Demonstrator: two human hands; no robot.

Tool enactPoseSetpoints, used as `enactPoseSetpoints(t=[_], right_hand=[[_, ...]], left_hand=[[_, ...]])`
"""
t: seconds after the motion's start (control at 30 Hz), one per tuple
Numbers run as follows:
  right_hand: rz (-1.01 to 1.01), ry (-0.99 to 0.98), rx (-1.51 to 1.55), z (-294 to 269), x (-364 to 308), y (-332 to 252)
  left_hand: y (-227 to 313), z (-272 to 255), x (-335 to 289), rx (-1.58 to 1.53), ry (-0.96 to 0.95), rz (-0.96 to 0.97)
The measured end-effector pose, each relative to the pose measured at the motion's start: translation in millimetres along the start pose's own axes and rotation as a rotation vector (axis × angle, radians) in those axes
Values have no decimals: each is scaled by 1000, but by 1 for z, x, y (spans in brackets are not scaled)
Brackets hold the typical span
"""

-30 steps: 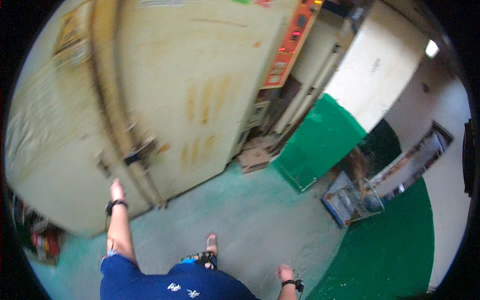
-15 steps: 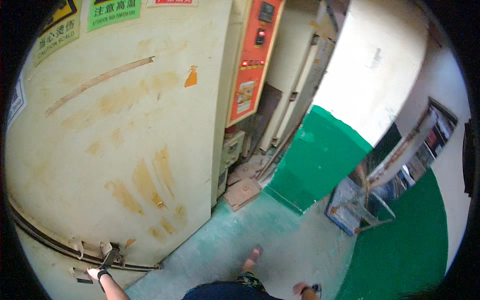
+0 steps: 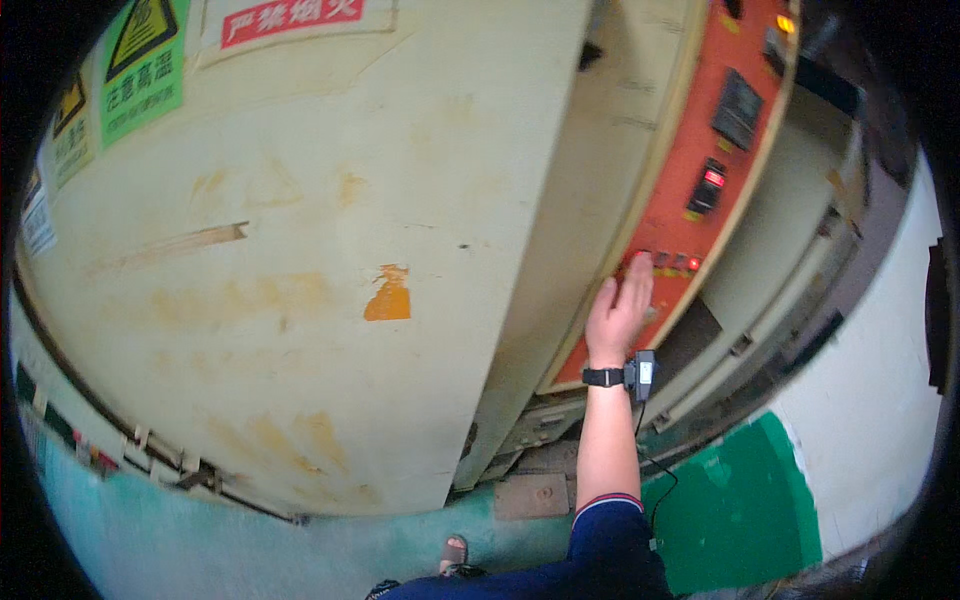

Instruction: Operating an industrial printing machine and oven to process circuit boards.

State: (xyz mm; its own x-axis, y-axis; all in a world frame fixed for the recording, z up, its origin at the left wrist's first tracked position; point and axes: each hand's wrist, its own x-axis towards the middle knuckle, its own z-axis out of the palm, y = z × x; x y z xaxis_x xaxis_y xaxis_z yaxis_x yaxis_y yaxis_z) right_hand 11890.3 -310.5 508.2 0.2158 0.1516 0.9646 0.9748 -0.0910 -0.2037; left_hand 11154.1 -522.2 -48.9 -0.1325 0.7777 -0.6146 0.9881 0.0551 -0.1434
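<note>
My right hand [image 3: 622, 315] is raised to an orange-red control panel [image 3: 690, 150] on the side of a big cream metal cabinet. Its fingers are stretched upward, with the thumb apart to the left. The fingertips reach a row of small buttons [image 3: 678, 261] low on the panel and partly cover the left end, where a red glow shows; whether they press cannot be told. A black strap and a small dark device [image 3: 643, 375] sit on the wrist. My left hand is out of view.
The cabinet's large cream door [image 3: 300, 380] fills the left, with warning stickers [image 3: 145, 80] at the top and a latch [image 3: 190, 475] near its lower edge. A pinkish block [image 3: 532, 496] lies on the green floor [image 3: 350, 550]. To the right stands a white and green wall [image 3: 740, 510].
My right hand has risen from beside my body to the panel's buttons. My left hand, earlier at the door latch, has left the view. The view has moved closer to the panel.
</note>
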Motion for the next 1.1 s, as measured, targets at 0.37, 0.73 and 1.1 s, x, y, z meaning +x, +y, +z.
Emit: enactPoseSetpoints(t=[0.37, 0.73, 1.1], right_hand=[[-191, -79, 56, 25, -18, 38], [-267, -130, -39, 0, -12, 47], [-222, -194, 91, -20, 0, 50]], left_hand=[[218, 133, -151, -738, -178, -154], [276, 215, -255, -864, -87, -278], [238, 275, -240, -516, -185, -93]])
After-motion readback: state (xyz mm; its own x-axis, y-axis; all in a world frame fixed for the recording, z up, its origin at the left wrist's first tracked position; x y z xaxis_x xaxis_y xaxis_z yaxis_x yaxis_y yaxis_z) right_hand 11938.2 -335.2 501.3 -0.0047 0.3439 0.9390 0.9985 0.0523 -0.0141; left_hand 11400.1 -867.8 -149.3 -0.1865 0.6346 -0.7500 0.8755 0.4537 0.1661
